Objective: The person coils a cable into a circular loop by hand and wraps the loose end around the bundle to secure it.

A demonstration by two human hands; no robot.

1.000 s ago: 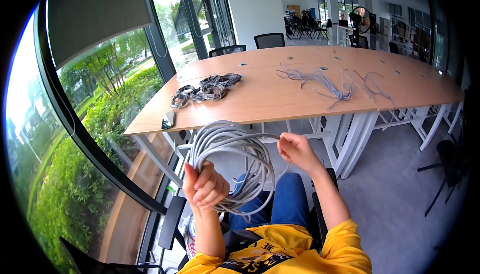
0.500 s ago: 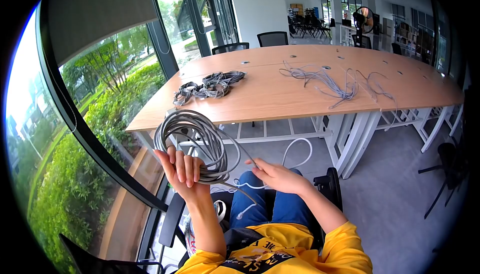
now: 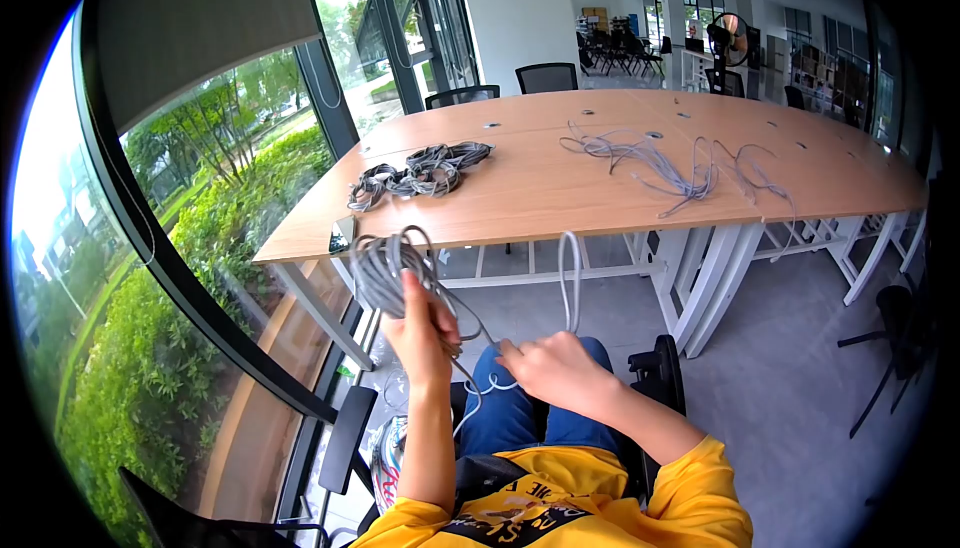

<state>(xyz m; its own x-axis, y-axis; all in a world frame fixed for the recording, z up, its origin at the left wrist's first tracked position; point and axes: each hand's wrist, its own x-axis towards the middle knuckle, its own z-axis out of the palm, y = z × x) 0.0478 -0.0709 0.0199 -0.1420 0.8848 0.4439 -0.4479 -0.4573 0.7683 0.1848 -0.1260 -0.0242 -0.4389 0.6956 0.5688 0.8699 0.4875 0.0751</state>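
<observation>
A looped grey cable (image 3: pixel 381 274) is gripped in my left hand (image 3: pixel 424 336), its loops standing up past my thumb and blurred by motion. From that coil a strand runs down to my right hand (image 3: pixel 556 370), which is closed on the cable over my lap. Beyond the right hand, a loop of the same cable (image 3: pixel 570 283) rises in front of the table edge. A curl of cable (image 3: pixel 485 388) hangs between my hands against my blue trousers.
On the wooden table (image 3: pixel 530 168) lie bundled grey cables (image 3: pixel 420 170) at left and loose cables (image 3: pixel 690 183) at right. A phone-like dark object (image 3: pixel 342 235) rests at the near left corner. Chair armrests (image 3: pixel 655 373) flank me; a window is at left.
My left hand has turned and moved slightly right, so the coil is now seen more edge-on. My right hand has closed further, and the trailing cable loop has swung upward.
</observation>
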